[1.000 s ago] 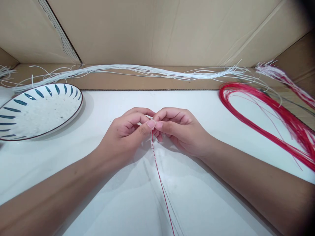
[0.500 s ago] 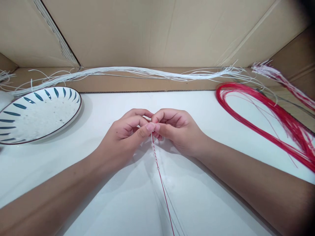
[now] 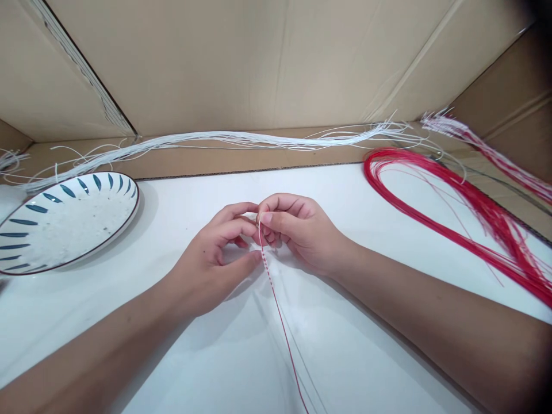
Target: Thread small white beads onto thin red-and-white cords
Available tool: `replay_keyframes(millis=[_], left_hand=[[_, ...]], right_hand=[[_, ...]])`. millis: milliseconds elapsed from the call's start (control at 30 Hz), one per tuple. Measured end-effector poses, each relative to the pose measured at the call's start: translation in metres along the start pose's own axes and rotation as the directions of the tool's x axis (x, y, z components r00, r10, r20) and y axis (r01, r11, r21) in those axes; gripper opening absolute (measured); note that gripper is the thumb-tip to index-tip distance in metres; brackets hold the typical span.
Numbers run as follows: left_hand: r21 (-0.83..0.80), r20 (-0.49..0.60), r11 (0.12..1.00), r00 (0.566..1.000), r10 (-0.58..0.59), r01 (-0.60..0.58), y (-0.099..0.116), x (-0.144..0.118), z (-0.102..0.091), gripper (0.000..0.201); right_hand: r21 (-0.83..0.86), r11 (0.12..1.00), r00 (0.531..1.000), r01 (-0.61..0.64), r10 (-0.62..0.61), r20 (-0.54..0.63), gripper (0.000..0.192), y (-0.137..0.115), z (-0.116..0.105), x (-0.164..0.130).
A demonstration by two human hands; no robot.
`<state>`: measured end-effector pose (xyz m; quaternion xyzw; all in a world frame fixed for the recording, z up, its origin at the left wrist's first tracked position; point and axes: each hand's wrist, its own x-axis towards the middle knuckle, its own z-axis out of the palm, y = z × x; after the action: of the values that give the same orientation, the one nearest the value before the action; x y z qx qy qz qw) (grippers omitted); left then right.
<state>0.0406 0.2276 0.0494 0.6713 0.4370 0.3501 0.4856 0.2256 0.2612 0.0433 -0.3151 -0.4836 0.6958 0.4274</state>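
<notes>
Pinching the thin red-and-white twisted cord (image 3: 268, 275) in your right hand (image 3: 297, 233) above the white surface (image 3: 366, 230), your loosely open left hand (image 3: 215, 259) only touches it; slack may untwist it.

Patterned plate (image 3: 64, 221) left; red strand bundle (image 3: 457, 201) right.

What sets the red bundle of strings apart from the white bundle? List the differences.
The red bundle lies on the white table at the right, bent into a loop; the white bundle stretches nearly straight along the cardboard ledge behind. The red bundle's loop is tidy, while the white bundle's ends splay loose. Both are thin strands, untouched by either hand.
</notes>
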Motion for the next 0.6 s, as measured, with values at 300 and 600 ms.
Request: replay_keyframes(millis=[300, 600], left_hand=[[-0.130, -0.134, 0.991, 0.991, -0.029, 0.012, 0.005, 0.002, 0.001, 0.018], [-0.205, -0.262, 0.974, 0.953, -0.153, 0.100, 0.004, 0.003, 0.000, 0.026]], right_hand=[[-0.068, 0.997, 0.997, 0.037, -0.032, 0.063, 0.023, 0.001, -0.001, -0.001], [-0.760, 0.646, 0.978, 0.070, -0.196, -0.077, 0.007, 0.001, -0.026, 0.013]])
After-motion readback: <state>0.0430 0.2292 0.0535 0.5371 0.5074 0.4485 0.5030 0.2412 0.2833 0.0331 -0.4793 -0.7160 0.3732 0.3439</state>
